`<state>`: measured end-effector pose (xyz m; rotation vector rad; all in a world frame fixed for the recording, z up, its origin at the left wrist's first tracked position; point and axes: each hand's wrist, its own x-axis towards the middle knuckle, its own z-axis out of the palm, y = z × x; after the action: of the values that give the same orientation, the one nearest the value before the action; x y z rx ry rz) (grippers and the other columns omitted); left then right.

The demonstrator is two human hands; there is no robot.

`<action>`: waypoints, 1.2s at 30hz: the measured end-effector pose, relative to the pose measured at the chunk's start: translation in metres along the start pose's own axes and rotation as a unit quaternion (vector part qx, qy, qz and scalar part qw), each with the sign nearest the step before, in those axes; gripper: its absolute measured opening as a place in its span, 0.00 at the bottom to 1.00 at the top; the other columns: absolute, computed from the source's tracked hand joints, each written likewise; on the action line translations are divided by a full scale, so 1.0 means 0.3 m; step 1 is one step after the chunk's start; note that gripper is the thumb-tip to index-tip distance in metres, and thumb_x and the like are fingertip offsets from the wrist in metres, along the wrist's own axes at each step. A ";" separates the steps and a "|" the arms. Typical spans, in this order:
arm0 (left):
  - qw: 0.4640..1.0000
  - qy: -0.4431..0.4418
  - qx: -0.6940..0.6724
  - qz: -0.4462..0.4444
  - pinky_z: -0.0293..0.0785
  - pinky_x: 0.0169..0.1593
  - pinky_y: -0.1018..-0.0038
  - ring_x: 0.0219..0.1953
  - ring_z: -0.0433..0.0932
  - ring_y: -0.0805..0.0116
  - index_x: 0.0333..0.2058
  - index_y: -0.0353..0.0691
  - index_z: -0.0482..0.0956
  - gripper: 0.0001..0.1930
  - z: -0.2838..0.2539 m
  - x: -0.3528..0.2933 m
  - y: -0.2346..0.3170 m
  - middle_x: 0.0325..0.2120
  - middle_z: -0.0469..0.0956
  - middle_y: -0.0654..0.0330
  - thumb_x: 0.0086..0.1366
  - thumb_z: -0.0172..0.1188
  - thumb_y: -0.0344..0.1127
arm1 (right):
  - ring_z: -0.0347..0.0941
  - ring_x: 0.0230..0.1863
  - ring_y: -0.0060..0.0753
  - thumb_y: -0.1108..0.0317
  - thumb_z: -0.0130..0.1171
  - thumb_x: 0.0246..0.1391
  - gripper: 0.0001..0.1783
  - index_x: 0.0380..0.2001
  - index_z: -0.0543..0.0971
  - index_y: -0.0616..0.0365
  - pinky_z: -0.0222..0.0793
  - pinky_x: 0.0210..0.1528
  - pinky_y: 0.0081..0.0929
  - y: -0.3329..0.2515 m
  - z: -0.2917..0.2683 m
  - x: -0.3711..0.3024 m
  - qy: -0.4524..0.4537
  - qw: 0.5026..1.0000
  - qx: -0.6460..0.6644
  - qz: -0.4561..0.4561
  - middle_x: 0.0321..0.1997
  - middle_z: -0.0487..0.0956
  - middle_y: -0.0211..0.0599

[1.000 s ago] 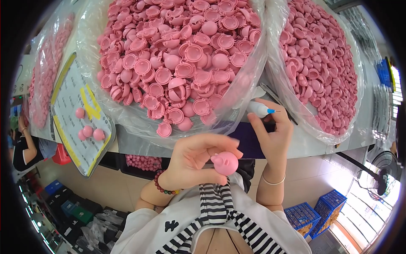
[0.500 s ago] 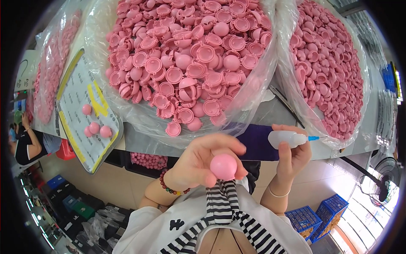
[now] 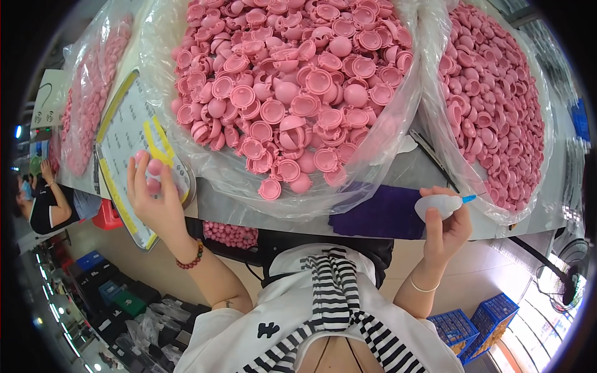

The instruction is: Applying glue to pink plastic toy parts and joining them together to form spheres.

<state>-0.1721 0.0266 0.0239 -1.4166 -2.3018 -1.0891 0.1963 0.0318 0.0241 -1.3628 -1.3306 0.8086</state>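
Observation:
My left hand (image 3: 152, 199) reaches over the tray (image 3: 118, 115) at the left, with a pink plastic ball (image 3: 154, 166) between its thumb and fingers. Two more balls show on the tray: one ball (image 3: 153, 186) close to my palm and another at my fingertips. My fingers hide part of the tray there. At the right, my right hand (image 3: 444, 227) is wrapped round a small white squeeze bottle (image 3: 433, 207) with a blue needle tip, which points right. A folded dark purple cloth (image 3: 376, 214) lies on the table beside it.
A big clear bag (image 3: 211, 180) of open pink half-shells (image 3: 305, 105) fills the middle of the table. Another heap of pink shells (image 3: 497, 112) lies to the right. Tweezers (image 3: 432, 158) rest between the bags. A bin of pink balls (image 3: 230, 235) is below the table edge. A co-worker's arm (image 3: 59, 193) shows at far left.
My left hand has gone from in front of my chest to the tray at the left with the pink ball. My right hand keeps the bottle, little changed. The whole view has shifted slightly.

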 end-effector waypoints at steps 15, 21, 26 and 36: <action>0.846 -0.236 -0.468 -0.096 0.67 0.35 0.80 0.30 0.70 0.73 0.38 0.32 0.75 0.13 0.044 -0.101 0.320 0.34 0.70 0.61 0.52 0.57 0.24 | 0.74 0.32 0.32 0.71 0.58 0.40 0.17 0.34 0.71 0.73 0.68 0.35 0.22 -0.037 0.018 -0.037 -0.048 0.994 0.100 0.007 0.30 0.77 0.46; 0.495 -0.510 -0.696 -0.104 0.66 0.29 0.84 0.26 0.68 0.78 0.33 0.32 0.71 0.12 0.029 -0.189 0.401 0.39 0.67 0.49 0.48 0.60 0.22 | 0.73 0.27 0.31 0.55 0.56 0.47 0.31 0.45 0.66 0.74 0.66 0.31 0.23 -0.102 0.071 -0.052 -0.165 0.974 0.154 -0.014 0.30 0.76 0.46; 0.350 -0.653 -0.617 -0.265 0.66 0.28 0.85 0.19 0.68 0.77 0.26 0.35 0.64 0.07 -0.002 -0.188 0.472 0.36 0.72 0.40 0.53 0.55 0.21 | 0.68 0.19 0.26 0.52 0.56 0.47 0.31 0.42 0.60 0.69 0.62 0.20 0.18 -0.120 0.079 -0.061 -0.064 0.968 0.244 0.012 0.26 0.71 0.42; 0.364 -0.552 -0.682 -0.313 0.68 0.37 0.78 0.36 0.72 0.66 0.52 0.26 0.58 0.26 0.022 -0.244 0.483 0.41 0.66 0.52 0.58 0.54 0.34 | 0.48 0.26 0.23 0.58 0.59 0.41 0.24 0.41 0.68 0.58 0.44 0.21 0.18 -0.093 0.070 -0.027 0.000 0.927 0.358 -0.112 0.23 0.56 0.26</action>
<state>-0.0118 0.0192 0.0485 -1.9952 -2.3059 -4.1199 0.1672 0.0246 0.0439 -0.6204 -1.0099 1.0007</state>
